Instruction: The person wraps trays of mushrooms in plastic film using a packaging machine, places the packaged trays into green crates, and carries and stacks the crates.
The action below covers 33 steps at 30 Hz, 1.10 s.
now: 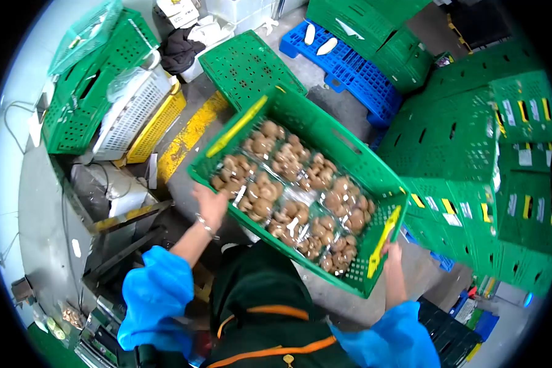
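Note:
Both my hands hold a green plastic crate tilted in front of my body. Inside lie several clear-wrapped packs of brown mushrooms, side by side. My left hand grips the crate's near left corner, with its fingers partly hidden by the wall. At the right end, my right hand grips the wall beside the yellow handle; most of its fingers are out of sight behind that end. Another yellow handle shows at the far left end.
Stacked green crates rise on the right. A blue pallet with white slippers lies behind. An upturned green crate sits on the floor ahead. White and yellow baskets lean at left, above a metal bench frame.

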{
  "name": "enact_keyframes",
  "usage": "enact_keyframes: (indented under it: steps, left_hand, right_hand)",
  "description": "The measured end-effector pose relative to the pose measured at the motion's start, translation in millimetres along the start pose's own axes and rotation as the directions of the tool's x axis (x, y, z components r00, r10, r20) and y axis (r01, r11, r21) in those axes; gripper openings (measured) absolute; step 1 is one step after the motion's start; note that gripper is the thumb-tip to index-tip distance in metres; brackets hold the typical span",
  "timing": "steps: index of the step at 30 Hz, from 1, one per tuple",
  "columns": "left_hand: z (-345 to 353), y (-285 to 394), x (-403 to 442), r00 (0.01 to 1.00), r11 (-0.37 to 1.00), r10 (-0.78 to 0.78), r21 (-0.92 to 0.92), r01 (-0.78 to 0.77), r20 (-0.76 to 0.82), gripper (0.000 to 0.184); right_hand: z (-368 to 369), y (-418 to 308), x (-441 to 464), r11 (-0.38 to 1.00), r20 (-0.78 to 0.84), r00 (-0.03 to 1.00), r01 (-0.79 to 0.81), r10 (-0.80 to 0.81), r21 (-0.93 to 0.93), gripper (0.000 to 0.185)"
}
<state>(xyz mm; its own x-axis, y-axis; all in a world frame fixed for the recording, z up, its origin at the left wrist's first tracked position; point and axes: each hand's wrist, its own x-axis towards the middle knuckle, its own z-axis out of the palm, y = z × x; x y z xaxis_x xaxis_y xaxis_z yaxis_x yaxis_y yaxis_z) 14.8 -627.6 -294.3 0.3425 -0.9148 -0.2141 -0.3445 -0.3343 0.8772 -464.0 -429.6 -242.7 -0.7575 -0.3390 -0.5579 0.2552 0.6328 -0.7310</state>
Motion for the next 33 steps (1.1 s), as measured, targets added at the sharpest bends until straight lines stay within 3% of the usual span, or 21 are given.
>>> enact_keyframes:
  steps: [2, 4, 6, 9, 12, 13, 16, 17, 18, 20, 21, 22, 23, 24, 25, 27, 28, 30, 31, 32, 33]
  left_hand:
    - [73.6, -21.6, 7.6, 0.998, 1.000, -0.004, -0.012, 0.005, 0.065, 0.066]
    - [143.2, -35.4, 12.9, 0.996, 0.996, 0.091, -0.004, -0.091, 0.007, 0.052]
    - [181.4, -41.4, 30.6, 0.988, 0.986, -0.041, -0.154, 0.064, 0.148, 0.062]
    - [237.4, -82.6, 32.9, 0.990, 0.987, -0.039, -0.148, 0.060, 0.137, 0.067]
    - [300.5, -120.8, -0.3, 0.998, 0.993, -0.068, -0.097, 0.066, -0.011, 0.074]
    - [312.1, -131.8, -4.4, 0.990, 0.983, -0.142, -0.115, 0.142, 0.008, 0.073]
    - [334.5, -176.5, -25.8, 0.965, 0.937, -0.251, -0.229, 0.262, 0.078, 0.069]
    - [336.9, -179.0, -31.5, 0.953, 0.904, -0.290, -0.300, 0.304, 0.089, 0.067]
    - [340.2, -184.1, -38.3, 0.939, 0.865, -0.330, -0.368, 0.342, 0.099, 0.065]
    - [345.8, -210.8, -45.3, 0.964, 0.954, -0.231, -0.166, 0.251, 0.130, 0.065]
    - [348.7, -219.2, -48.6, 0.945, 0.943, -0.278, -0.142, 0.302, 0.170, 0.065]
    - [351.4, -227.2, -51.7, 0.923, 0.929, -0.323, -0.114, 0.351, 0.210, 0.064]
    - [350.3, -217.1, -51.9, 0.910, 0.914, -0.342, -0.141, 0.380, 0.235, 0.063]
    - [345.5, -203.3, -49.6, 0.868, 0.868, -0.413, -0.170, 0.467, 0.276, 0.064]
    - [334.2, -181.2, -46.6, 0.761, 0.745, -0.544, -0.214, 0.632, 0.353, 0.065]
    - [308.7, -149.7, -39.5, 0.593, 0.579, -0.652, -0.194, 0.792, 0.473, 0.068]
    - [293.6, -147.9, -31.9, 0.601, 0.628, -0.635, -0.129, 0.767, 0.485, 0.063]
    - [257.2, -148.0, -10.0, 0.682, 0.785, -0.528, -0.016, 0.620, 0.505, 0.052]
    - [232.1, -138.8, 10.0, 0.801, 0.872, -0.389, -0.098, 0.480, 0.456, 0.044]
    - [206.2, -140.4, 32.0, 0.898, 0.970, -0.206, -0.042, 0.241, 0.388, 0.041]
    - [171.5, -125.2, 64.2, 0.932, 0.995, -0.061, 0.098, 0.027, 0.358, 0.037]
  right_hand:
    - [-8.9, 24.0, 39.4, 1.000, -0.116, 0.993, -0.010, 0.011, 0.014, 0.026]
    - [-32.1, 55.8, 97.8, 0.997, -0.129, 0.991, -0.004, 0.014, 0.078, 0.027]
    - [-22.2, 62.8, 117.2, 0.991, -0.186, 0.982, 0.003, 0.021, 0.131, 0.026]
    - [-12.6, 85.1, 158.2, 0.994, -0.189, 0.981, -0.010, 0.031, 0.108, 0.029]
    - [-28.4, 131.0, 248.8, 0.974, -0.102, 0.983, -0.134, 0.155, 0.182, 0.031]
    - [-40.6, 146.7, 284.3, 0.957, -0.116, 0.950, -0.286, 0.290, 0.052, 0.035]
    - [3.6, 125.0, 300.8, 0.802, -0.380, 0.791, -0.571, 0.480, -0.174, 0.042]
    - [-8.8, 138.0, 308.1, 0.868, -0.269, 0.854, -0.485, 0.444, -0.106, 0.050]
    - [-6.9, 146.3, 306.8, 0.849, -0.287, 0.865, -0.479, 0.413, -0.224, 0.049]
    - [6.2, 146.5, 301.7, 0.774, -0.298, 0.895, -0.438, 0.331, -0.458, 0.048]
    - [65.1, 102.8, 262.7, 0.654, -0.261, 0.935, -0.355, 0.240, -0.668, 0.045]
    - [80.1, 109.9, 261.2, 0.715, -0.107, 0.986, -0.164, 0.125, -0.679, 0.040]
    - [95.5, 118.2, 261.9, 0.755, 0.046, 0.999, 0.032, -0.002, -0.655, 0.036]
    - [135.1, 113.2, 254.2, 0.900, 0.189, 0.980, 0.026, 0.063, -0.435, 0.036]
    - [186.1, 100.3, 232.7, 0.974, 0.201, 0.978, -0.016, 0.063, -0.227, 0.035]
    - [292.7, 56.2, 205.5, 0.971, 0.304, 0.927, -0.181, 0.221, -0.153, 0.053]
    - [331.5, 46.8, 210.3, 0.980, 0.459, 0.867, -0.192, 0.196, -0.056, 0.061]
    - [424.0, 10.8, 199.7, 0.987, 0.538, 0.839, -0.144, 0.081, 0.075, 0.059]
    - [447.7, 8.6, 194.4, 0.999, 0.492, 0.870, -0.033, 0.045, -0.034, 0.057]
    - [469.6, 7.3, 191.6, 0.986, 0.442, 0.897, 0.074, -0.001, -0.148, 0.055]
    - [464.4, 36.5, 210.6, 0.983, 0.421, 0.900, 0.165, -0.115, -0.084, 0.052]
